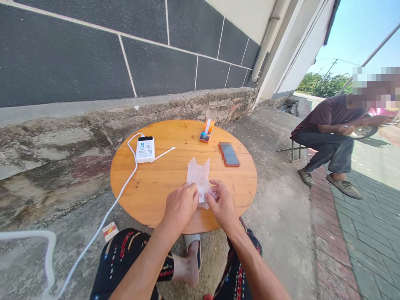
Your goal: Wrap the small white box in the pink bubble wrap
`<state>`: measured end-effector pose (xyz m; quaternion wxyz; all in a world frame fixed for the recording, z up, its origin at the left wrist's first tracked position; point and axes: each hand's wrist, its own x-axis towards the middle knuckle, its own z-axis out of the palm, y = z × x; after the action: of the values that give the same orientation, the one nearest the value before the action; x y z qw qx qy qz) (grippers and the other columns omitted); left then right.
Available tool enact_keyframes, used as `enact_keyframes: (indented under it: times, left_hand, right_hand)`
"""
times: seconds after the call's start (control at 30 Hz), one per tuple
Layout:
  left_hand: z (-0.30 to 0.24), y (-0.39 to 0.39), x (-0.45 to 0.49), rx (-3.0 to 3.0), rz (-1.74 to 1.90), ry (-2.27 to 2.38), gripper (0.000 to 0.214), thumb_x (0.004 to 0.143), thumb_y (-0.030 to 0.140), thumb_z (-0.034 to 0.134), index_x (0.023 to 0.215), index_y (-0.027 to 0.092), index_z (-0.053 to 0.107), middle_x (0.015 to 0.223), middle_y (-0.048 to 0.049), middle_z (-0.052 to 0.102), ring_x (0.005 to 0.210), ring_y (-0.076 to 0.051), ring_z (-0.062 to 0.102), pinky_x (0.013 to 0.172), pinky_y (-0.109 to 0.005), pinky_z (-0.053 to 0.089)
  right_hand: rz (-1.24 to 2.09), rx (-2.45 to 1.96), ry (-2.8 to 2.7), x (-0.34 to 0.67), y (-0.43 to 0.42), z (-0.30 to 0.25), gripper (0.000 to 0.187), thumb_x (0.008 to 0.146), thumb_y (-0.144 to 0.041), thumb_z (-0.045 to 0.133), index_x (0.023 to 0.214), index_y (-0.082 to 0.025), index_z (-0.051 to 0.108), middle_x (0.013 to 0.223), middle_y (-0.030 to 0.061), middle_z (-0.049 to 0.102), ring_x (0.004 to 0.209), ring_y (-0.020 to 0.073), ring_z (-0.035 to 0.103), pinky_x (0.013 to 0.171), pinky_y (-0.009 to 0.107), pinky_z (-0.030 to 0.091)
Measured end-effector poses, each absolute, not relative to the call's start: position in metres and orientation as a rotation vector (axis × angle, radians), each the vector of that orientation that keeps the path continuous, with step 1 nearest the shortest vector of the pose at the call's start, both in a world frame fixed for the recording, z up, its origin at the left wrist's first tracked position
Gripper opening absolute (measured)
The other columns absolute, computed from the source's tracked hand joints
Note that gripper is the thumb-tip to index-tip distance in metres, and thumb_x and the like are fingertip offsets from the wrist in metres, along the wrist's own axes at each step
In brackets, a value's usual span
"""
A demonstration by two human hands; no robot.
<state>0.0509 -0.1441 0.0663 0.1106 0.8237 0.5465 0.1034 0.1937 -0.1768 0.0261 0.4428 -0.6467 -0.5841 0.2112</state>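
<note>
A crumpled, translucent pinkish-white plastic wrap [198, 170] lies on the round wooden table [162, 183], near its front edge. On the wrap's lower part rests a small white item [201, 194] with a faint reddish mark; its kind is too small to tell. My left hand [183, 204] has its fingers curled closed on the wrap's left side, beside the white item. From the right, my right hand [223, 204] bends its thumb and fingers round the wrap's other edge, the thumb close to the white item.
On the table are a white power bank [145, 150] with white cables, an orange tape dispenser [206, 130] and a dark phone [229, 154]. A small box [110, 231] lies on the ground. A person [328, 125] sits at right. A tiled wall [156, 66] stands behind.
</note>
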Motion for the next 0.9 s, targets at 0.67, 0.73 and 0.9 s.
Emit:
enact_keyframes:
  times: [0.67, 0.73, 0.9]
  left_hand:
    - [0.062, -0.141, 0.047, 2.394, 0.415, 1.512, 0.014, 0.087, 0.022, 0.048, 0.079, 0.023, 0.059, 0.086, -0.0015, 0.065, 0.081, -0.017, 0.061, 0.062, -0.026, 0.036]
    - [0.059, -0.141, 0.045, 2.371, 0.463, 1.472, 0.014, 0.086, 0.021, 0.048, 0.078, 0.022, 0.059, 0.084, -0.0017, 0.064, 0.079, -0.017, 0.06, 0.064, -0.026, 0.037]
    - [0.053, -0.141, 0.036, 2.291, 0.602, 1.293, 0.018, 0.079, 0.009, 0.046, 0.078, 0.021, 0.06, 0.083, -0.0008, 0.062, 0.079, -0.014, 0.058, 0.069, -0.024, 0.038]
  right_hand:
    - [0.571, -1.483, -1.415, 0.178, -0.176, 0.02, 0.037, 0.085, -0.026, 0.051, 0.121, -0.018, 0.051, 0.091, 0.0067, 0.067, 0.079, 0.0186, 0.064, 0.07, 0.029, 0.05]
    - [0.568, -1.485, -1.429, 0.178, -0.177, 0.021, 0.036, 0.086, -0.026, 0.05, 0.121, -0.017, 0.051, 0.092, 0.0073, 0.067, 0.08, 0.0189, 0.064, 0.072, 0.03, 0.05]
    - [0.595, -1.465, -1.452, 0.177, -0.18, 0.023, 0.034, 0.087, -0.027, 0.049, 0.12, -0.017, 0.051, 0.091, 0.0068, 0.068, 0.076, 0.0175, 0.064, 0.072, 0.03, 0.05]
